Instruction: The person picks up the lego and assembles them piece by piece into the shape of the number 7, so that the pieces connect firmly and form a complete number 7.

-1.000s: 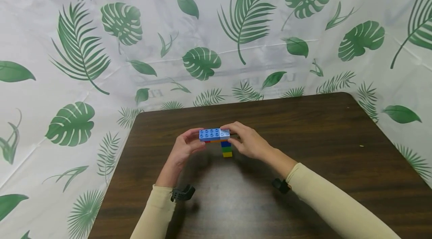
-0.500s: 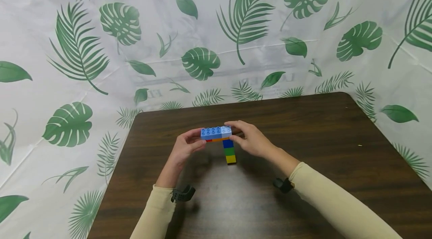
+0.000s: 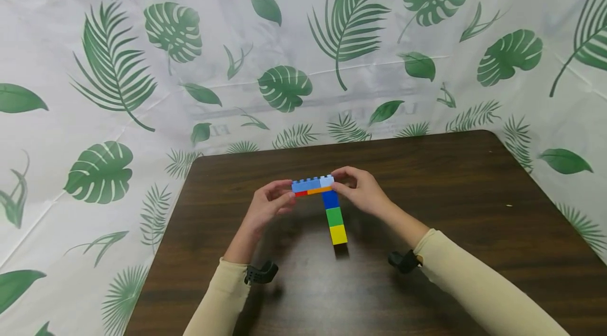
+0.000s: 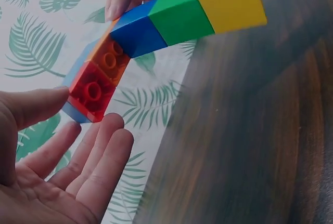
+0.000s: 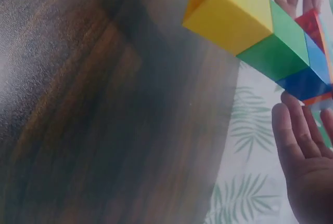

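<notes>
A toy building-brick assembly hangs above the table between both hands. Its top row has a light blue brick (image 3: 305, 185) and a paler one (image 3: 327, 181), over a red brick (image 4: 92, 91) and an orange brick (image 4: 109, 57). Below the right end runs a column of a dark blue brick (image 3: 330, 199), a green brick (image 3: 334, 216) and a yellow brick (image 3: 339, 234). My left hand (image 3: 266, 207) pinches the red end between thumb and fingers. My right hand (image 3: 364, 192) pinches the opposite end, above the column. The red and orange undersides are hollow.
The dark wood-grain table (image 3: 427, 178) spreads beneath the hands. Behind it hangs a white sheet with green leaf prints (image 3: 284, 88). A tiny pale speck (image 3: 509, 205) lies toward the table's right side. Black wrist straps (image 3: 262, 273) sit on both forearms.
Both hands have shifted slightly right and tilted the assembly, so its front and the blue, green and yellow column show more fully. The grips stay on the two ends.
</notes>
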Available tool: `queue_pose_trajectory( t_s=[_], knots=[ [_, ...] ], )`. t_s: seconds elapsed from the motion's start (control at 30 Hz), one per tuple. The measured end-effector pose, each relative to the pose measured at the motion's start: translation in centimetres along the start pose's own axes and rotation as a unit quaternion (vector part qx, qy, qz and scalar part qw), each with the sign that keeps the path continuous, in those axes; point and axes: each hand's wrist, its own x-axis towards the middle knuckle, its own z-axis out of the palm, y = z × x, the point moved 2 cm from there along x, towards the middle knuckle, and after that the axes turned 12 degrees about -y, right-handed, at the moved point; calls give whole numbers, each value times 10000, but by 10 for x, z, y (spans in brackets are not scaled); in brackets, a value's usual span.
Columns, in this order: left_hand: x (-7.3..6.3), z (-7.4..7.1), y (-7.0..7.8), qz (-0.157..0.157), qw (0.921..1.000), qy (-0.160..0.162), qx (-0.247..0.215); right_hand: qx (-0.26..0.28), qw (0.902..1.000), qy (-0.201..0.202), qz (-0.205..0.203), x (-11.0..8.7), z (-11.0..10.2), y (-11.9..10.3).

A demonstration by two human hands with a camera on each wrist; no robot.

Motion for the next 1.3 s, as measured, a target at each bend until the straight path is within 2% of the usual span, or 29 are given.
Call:
queue_pose_trajectory(
  t_s=[0.13,0.37,0.57,0.77,0.97,1.3],
  knots=[
    [1,5,-5,-233,9997,53,50,403,9982,-62,443,-4,-1,5],
    [4,12,-23,-621,9974,113,335,436,9939,-192,996,-10,4,23],
    [6,19,-39,-937,9952,-39,265,517,9896,-194,1325,-15,11,41],
    [6,21,-46,-1266,9909,-71,445,435,9854,-134,1642,-19,19,49],
    [5,23,-49,-1402,9876,-110,700,418,9844,-135,1704,-21,23,53],
    [2,26,-51,-1272,9892,-201,707,344,9843,-109,1728,-22,26,62]
  ],
)
